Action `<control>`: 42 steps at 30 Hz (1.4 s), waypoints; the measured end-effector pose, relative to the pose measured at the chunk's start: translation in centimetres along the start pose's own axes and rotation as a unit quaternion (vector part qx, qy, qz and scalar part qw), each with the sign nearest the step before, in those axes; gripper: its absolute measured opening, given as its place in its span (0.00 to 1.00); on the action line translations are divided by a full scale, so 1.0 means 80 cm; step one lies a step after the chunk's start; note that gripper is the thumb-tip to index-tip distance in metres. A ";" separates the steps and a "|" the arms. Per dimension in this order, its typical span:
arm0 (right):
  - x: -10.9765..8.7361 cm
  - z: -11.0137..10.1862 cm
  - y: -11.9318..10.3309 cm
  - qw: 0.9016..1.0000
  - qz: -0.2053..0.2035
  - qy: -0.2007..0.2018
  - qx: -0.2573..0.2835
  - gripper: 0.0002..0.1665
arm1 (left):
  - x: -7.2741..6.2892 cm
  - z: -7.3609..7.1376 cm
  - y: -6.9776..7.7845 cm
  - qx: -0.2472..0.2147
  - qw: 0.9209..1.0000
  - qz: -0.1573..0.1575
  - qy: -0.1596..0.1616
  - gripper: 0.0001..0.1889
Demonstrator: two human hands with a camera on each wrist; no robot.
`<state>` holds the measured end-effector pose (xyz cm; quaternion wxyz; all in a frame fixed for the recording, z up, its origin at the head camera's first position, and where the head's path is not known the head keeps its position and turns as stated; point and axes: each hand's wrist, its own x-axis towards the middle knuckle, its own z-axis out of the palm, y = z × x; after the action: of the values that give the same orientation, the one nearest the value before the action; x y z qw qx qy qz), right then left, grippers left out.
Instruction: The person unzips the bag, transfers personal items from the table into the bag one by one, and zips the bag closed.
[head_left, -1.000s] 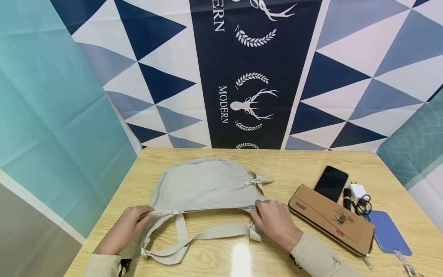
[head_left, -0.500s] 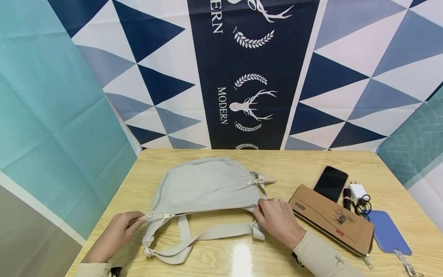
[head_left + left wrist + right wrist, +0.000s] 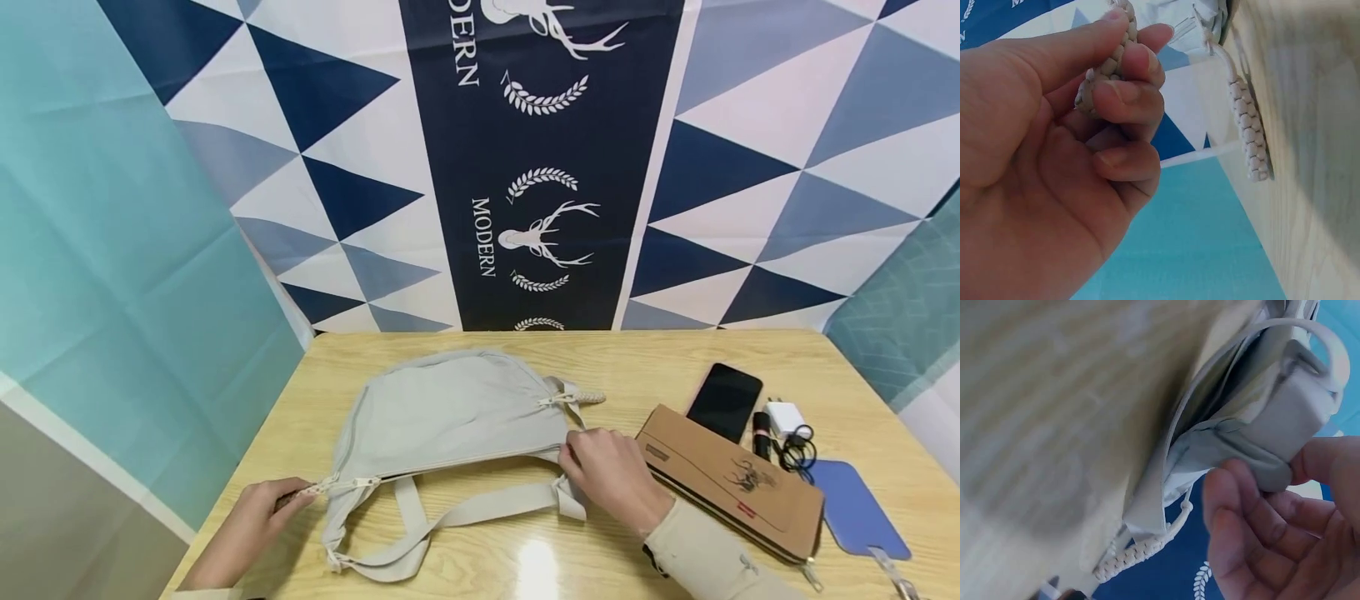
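A pale grey fabric bag (image 3: 450,408) lies flat on the wooden table, its zipped edge toward me. At its near left corner my left hand (image 3: 258,517) pinches a braided cord zipper pull (image 3: 1110,65) between thumb and fingers. A second braided pull (image 3: 1249,131) hangs beside that hand in the left wrist view. Across at the near right corner, my right hand (image 3: 615,475) grips the bag's fabric edge between thumb and curled fingers. Along the near edge runs the zipper, with a slider (image 3: 366,482) near its left end. The bag's strap (image 3: 495,504) loops on the table in front.
To the right lie a brown zip wallet (image 3: 735,483), a black phone (image 3: 725,402), a small black tube (image 3: 761,435), a white charger plug (image 3: 784,417) with black cable (image 3: 797,452), and a blue tag (image 3: 858,507). Another braided pull (image 3: 585,397) sticks out at the bag's right side.
My left hand has moved left and toward me with the braided pull, and the slider has shifted left along the zipper. My right hand keeps its grip on the bag's corner.
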<state>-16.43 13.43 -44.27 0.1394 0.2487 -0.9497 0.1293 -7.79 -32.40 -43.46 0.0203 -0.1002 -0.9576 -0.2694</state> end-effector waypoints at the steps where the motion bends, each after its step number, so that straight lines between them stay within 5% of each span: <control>1: -0.001 -0.001 0.000 1.000 -0.004 -0.003 -0.004 0.28 | 0.002 0.002 0.002 0.009 1.000 -0.002 0.002 0.05; 8: -0.007 -0.008 -0.002 1.000 -0.018 -0.017 0.004 0.21 | 0.005 0.012 0.021 0.050 0.999 0.000 -0.016 0.03; 13: -0.025 -0.022 0.003 0.999 0.002 -0.018 0.035 0.08 | 0.008 0.010 0.045 0.058 0.995 -0.061 -0.062 0.13; 17: -0.040 -0.034 0.012 0.999 0.015 0.003 0.029 0.08 | 0.011 0.006 0.070 0.095 0.991 -0.080 -0.058 0.18; 21: -0.055 -0.043 0.020 1.000 0.025 0.014 0.009 0.06 | 0.021 0.008 0.096 0.113 0.992 -0.031 -0.033 0.15; 24: -0.066 -0.048 0.025 0.999 0.043 0.012 0.007 0.06 | 0.034 0.015 0.114 0.119 0.992 0.037 -0.016 0.12; 31: -0.088 -0.059 0.044 0.996 0.086 -0.013 -0.001 0.12 | 0.070 0.041 0.138 0.150 0.975 0.166 0.000 0.09; 35: -0.100 -0.067 0.060 0.994 0.097 -0.045 0.034 0.16 | 0.087 0.055 0.145 0.149 0.971 0.185 -0.036 0.09; 42: -0.123 -0.078 0.087 0.985 0.116 -0.054 0.119 0.14 | 0.102 0.077 0.148 0.153 0.969 0.165 -0.097 0.12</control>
<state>-10.52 25.54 -42.97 0.0417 0.1583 -0.9561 0.2431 -13.26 -17.83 -41.88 -0.0130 -0.2780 -0.9551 -0.1012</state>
